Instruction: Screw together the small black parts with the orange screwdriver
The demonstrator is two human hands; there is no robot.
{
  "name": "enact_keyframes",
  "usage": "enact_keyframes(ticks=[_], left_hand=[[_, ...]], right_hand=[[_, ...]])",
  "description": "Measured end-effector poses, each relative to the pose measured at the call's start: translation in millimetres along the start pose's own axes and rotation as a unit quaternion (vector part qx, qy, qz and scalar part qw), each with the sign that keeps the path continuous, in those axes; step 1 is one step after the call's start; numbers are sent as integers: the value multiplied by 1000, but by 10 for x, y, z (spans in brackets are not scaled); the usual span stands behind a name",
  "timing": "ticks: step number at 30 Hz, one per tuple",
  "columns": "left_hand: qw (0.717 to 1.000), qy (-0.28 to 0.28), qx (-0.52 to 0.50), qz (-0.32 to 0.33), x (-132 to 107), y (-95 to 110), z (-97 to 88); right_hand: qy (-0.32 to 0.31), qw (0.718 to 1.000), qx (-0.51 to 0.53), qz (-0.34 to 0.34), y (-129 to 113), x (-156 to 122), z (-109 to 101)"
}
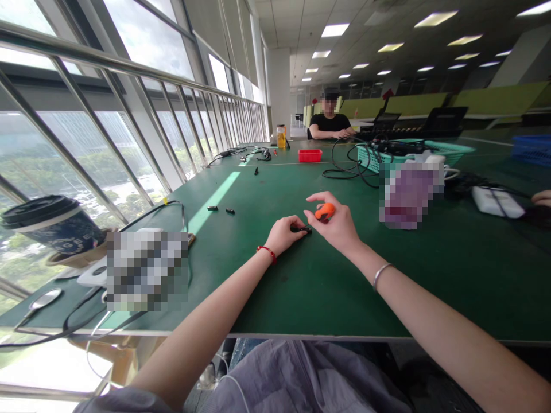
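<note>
My left hand (286, 234), with a red bracelet at the wrist, is closed in a pinch on a small black part (306, 230) low over the green table. Just to its right, my right hand (336, 225) holds a screwdriver (325, 212) with an orange-and-black handle against the palm. Its thumb and index finger are spread apart. The handle's end faces me, and the shaft is hidden. Two more small black parts, one (212, 208) and another (230, 211), lie farther left on the table.
A blurred-out device with cables (146, 269) and a dark paper cup (51, 223) stand at left by the railing (142, 77). A red tray (310, 156), a bottle (281, 137) and a teal basket (451, 150) are farther back. A person (330, 121) sits opposite.
</note>
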State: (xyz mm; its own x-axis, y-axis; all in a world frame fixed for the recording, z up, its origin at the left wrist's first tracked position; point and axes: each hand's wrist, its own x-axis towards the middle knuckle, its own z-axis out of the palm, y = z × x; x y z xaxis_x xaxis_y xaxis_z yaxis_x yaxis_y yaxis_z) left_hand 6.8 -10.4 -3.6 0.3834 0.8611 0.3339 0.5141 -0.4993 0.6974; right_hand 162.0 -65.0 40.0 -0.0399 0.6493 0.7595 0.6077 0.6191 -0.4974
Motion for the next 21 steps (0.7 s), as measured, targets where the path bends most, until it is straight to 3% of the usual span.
enact_keyframes(ticks=[7, 13, 21], left_hand=[[1000, -1, -1, 2, 3, -17, 12], [1000, -5, -15, 3, 1, -5, 1], [1000, -3, 8, 4, -9, 22, -10]], right_hand=[[-4, 999, 30, -20, 4, 0, 7], [-7, 1000, 3, 20, -30, 7, -22], [-20, 999, 25, -20, -4, 2, 2]])
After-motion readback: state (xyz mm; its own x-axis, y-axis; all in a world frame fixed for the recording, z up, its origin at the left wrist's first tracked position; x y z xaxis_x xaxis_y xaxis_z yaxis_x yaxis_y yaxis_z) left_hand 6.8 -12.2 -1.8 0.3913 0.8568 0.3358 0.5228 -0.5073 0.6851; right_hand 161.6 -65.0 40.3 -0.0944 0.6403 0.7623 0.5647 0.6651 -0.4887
